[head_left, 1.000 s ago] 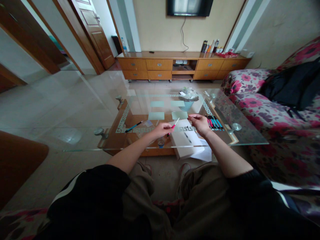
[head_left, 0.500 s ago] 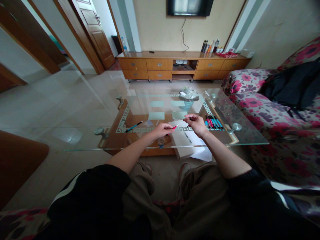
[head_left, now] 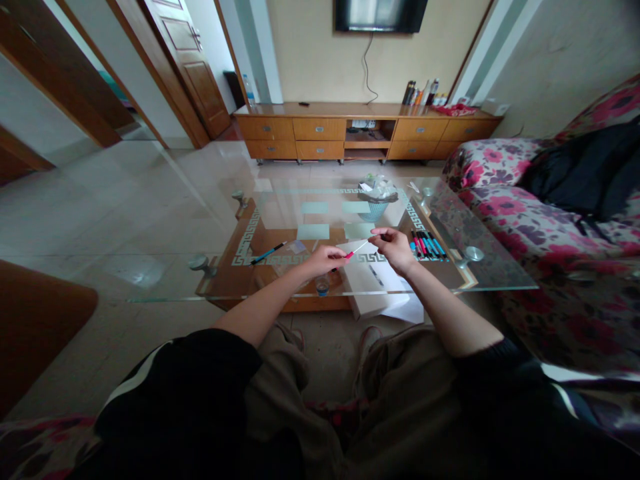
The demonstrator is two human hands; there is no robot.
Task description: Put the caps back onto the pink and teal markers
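My left hand (head_left: 325, 259) is closed around a red pen part (head_left: 349, 255), held above the glass table. A thin white pen refill (head_left: 361, 246) slants up from the red part towards my right hand (head_left: 393, 249). The right thumb and fingertips pinch together at the refill's far end. To the right, several blue, red and black pens (head_left: 429, 245) lie in a row on the glass. A single blue and black pen (head_left: 269, 253) lies to the left of my left hand.
The glass coffee table (head_left: 493, 275) has a white box (head_left: 367, 303) and a bottle (head_left: 322, 285) visible under its near edge. A lined waste basket (head_left: 373, 210) stands beyond my hands. A floral sofa (head_left: 493, 207) with a black bag (head_left: 585, 170) flanks the right.
Almost nothing differs. My right hand has shifted very slightly to the right; the left hand keeps its hold on the red pen part.
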